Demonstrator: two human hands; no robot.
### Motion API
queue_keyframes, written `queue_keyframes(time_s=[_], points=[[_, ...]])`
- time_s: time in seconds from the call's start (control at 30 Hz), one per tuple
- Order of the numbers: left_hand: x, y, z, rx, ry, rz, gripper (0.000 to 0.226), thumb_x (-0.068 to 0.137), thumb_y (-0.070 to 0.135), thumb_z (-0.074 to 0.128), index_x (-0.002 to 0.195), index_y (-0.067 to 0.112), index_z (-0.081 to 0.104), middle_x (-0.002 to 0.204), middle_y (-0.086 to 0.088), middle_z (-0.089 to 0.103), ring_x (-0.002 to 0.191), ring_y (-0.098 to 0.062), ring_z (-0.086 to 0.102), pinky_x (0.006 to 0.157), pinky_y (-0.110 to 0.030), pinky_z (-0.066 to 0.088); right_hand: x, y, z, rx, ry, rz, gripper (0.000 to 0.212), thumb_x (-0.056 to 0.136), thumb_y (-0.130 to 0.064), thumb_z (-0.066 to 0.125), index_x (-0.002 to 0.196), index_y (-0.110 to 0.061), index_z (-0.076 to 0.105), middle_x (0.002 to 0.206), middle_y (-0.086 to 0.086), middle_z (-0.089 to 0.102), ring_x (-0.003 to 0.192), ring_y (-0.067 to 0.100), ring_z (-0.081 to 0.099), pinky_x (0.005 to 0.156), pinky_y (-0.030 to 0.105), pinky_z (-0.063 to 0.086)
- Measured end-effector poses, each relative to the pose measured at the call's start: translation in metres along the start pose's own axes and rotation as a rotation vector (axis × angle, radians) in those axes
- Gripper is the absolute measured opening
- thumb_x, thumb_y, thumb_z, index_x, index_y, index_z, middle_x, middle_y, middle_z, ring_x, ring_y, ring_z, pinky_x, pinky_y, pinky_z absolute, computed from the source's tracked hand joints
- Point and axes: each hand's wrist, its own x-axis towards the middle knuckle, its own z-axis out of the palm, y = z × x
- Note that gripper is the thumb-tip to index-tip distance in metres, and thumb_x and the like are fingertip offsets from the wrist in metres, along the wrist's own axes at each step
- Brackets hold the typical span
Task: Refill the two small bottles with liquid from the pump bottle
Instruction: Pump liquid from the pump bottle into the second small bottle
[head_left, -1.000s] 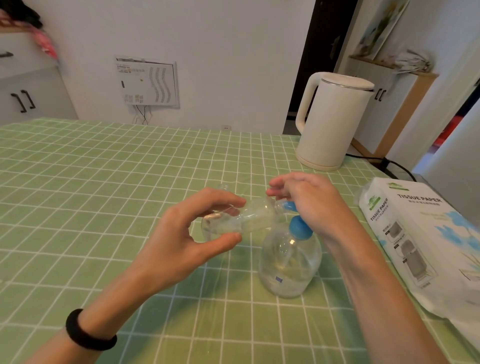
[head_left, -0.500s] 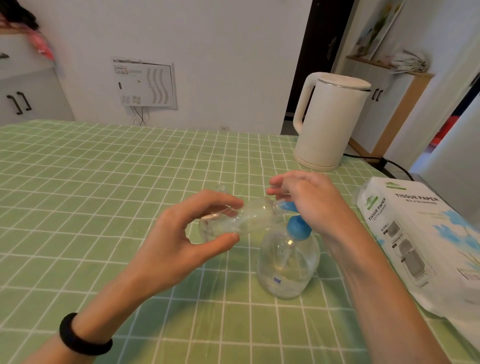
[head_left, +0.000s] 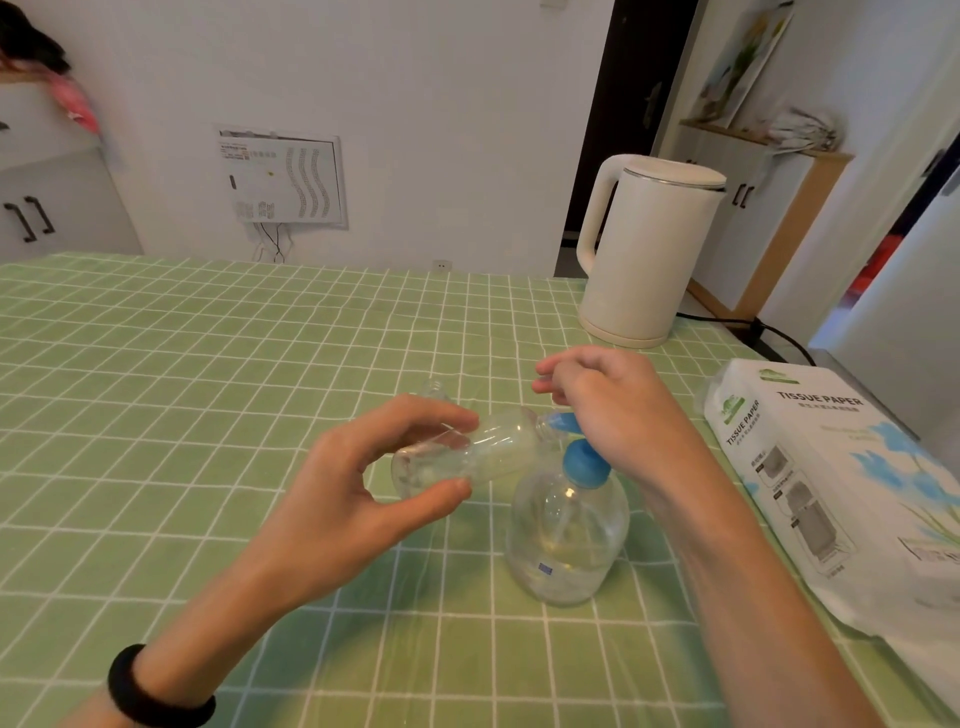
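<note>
A clear pump bottle with a blue pump head stands on the green checked tablecloth, partly filled with clear liquid. My left hand pinches a small clear bottle between thumb and fingers, holding it on its side with its mouth at the blue spout. My right hand rests on top of the pump head, fingers curled over it. A second small clear bottle stands just behind my left hand, mostly hidden by it.
A white electric kettle stands at the back right with its black cord trailing off the table. A pack of tissue paper lies along the right edge. White cabinets stand beyond the table on both sides.
Both hands and the bottles keep nearly the same pose. The view has shifted slightly.
</note>
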Motion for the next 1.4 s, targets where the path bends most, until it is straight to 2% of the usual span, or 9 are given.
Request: queue_keyframes(time_s=[0.2,0.33,0.5,0.73,0.87,1.07,1.13,1.23,1.4], points=[[-0.0008,-0.0005,0.0012,0.012,-0.003,-0.012,0.041,0.086,0.035,0.078,0.126,0.027,0.07,0.122,0.012,0.075,0.116,-0.016,0.073,0.101,-0.037,0.058,0.001,0.0038,0.0062,0.018,-0.086,0.08,0.03,0.096,-0.015,0.047,0.096,-0.029,0.072,0.1,-0.013,0.076,0.098,-0.001,0.065,0.077,0.019,0.044],[-0.0015,0.0,0.0029,0.008,-0.007,-0.007,0.039,0.086,0.035,0.078,0.124,0.031,0.071,0.123,0.012,0.074,0.117,-0.014,0.072,0.101,-0.036,0.057,0.0011,0.0035,0.004,0.039,-0.055,0.063,0.028,0.097,-0.017,0.047,0.095,-0.03,0.071,0.1,-0.013,0.075,0.081,-0.006,0.068,0.073,0.02,0.045],[-0.0007,-0.0005,0.0017,-0.004,-0.003,-0.004,0.042,0.086,0.033,0.078,0.127,0.028,0.07,0.124,0.012,0.075,0.117,-0.014,0.073,0.103,-0.034,0.056,0.0024,0.0034,0.0005,0.011,0.013,-0.018,0.024,0.095,-0.028,0.05,0.092,-0.028,0.074,0.096,-0.01,0.077,0.093,0.003,0.068,0.082,0.025,0.052],[-0.0005,-0.0001,0.0022,0.007,-0.007,-0.011,0.041,0.086,0.034,0.078,0.125,0.025,0.07,0.123,0.013,0.074,0.117,-0.015,0.073,0.102,-0.036,0.057,0.0038,0.0046,0.0036,0.018,-0.125,0.069,0.034,0.097,-0.012,0.044,0.098,-0.027,0.074,0.103,-0.011,0.076,0.101,0.003,0.066,0.079,0.021,0.047],[-0.0009,0.0006,0.0027,0.01,-0.01,-0.014,0.04,0.086,0.034,0.078,0.125,0.025,0.071,0.123,0.011,0.075,0.117,-0.015,0.073,0.101,-0.038,0.058,0.0038,0.0047,0.0016,0.003,-0.11,0.054,0.033,0.098,-0.014,0.044,0.1,-0.028,0.073,0.106,-0.013,0.074,0.099,0.0,0.063,0.084,0.022,0.048],[-0.0005,0.0011,0.0015,0.006,0.002,0.001,0.041,0.086,0.032,0.078,0.126,0.026,0.07,0.123,0.011,0.075,0.117,-0.015,0.073,0.101,-0.038,0.058,0.0046,0.0054,-0.0007,-0.08,-0.029,-0.103,0.029,0.1,-0.029,0.045,0.103,-0.033,0.073,0.103,-0.021,0.071,0.095,-0.009,0.059,0.072,0.016,0.038],[-0.0001,0.0015,0.0013,0.0,0.001,0.0,0.041,0.086,0.032,0.079,0.126,0.026,0.07,0.123,0.011,0.074,0.116,-0.015,0.073,0.101,-0.037,0.058,0.0053,0.0053,0.0003,-0.035,-0.055,-0.086,0.034,0.1,-0.021,0.043,0.104,-0.031,0.075,0.105,-0.02,0.072,0.1,-0.01,0.059,0.075,0.015,0.039],[-0.0001,-0.0001,0.0018,0.009,-0.005,-0.005,0.041,0.086,0.031,0.079,0.125,0.023,0.07,0.123,0.011,0.074,0.117,-0.015,0.073,0.102,-0.039,0.057,0.0047,0.0055,0.0035,0.036,-0.111,0.001,0.036,0.098,-0.011,0.044,0.099,-0.026,0.077,0.105,-0.014,0.075,0.101,-0.002,0.064,0.077,0.016,0.045],[-0.0015,0.0009,0.0042,0.017,-0.008,-0.008,0.041,0.086,0.034,0.078,0.125,0.025,0.071,0.122,0.011,0.075,0.116,-0.016,0.073,0.1,-0.043,0.059,0.0041,0.0068,0.0016,-0.006,-0.141,0.003,0.033,0.099,-0.015,0.044,0.098,-0.028,0.075,0.105,-0.014,0.074,0.101,-0.001,0.063,0.087,0.023,0.047]])
